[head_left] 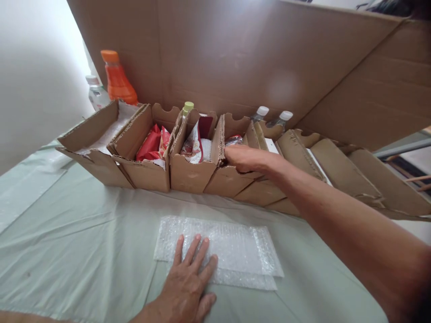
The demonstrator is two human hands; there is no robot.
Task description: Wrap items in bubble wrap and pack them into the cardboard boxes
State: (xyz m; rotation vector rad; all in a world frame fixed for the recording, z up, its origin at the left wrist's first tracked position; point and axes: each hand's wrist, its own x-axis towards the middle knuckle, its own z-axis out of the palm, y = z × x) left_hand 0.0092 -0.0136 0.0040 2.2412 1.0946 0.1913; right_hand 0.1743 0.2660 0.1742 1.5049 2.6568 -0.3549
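Note:
Folded bubble wrap lies on the green cloth, and my left hand rests on its lower left part, palm down with fingers spread. My right hand reaches into a cardboard compartment near the middle of the row. Its fingers are hidden inside, beside a shiny item with red on it; whether they touch it cannot be seen. Just to the left, another compartment holds a white and dark red packet.
A box with red packets stands further left. Behind the row are an orange bottle, a clear bottle, white-capped bottles and a tall cardboard panel. More cardboard boxes extend right.

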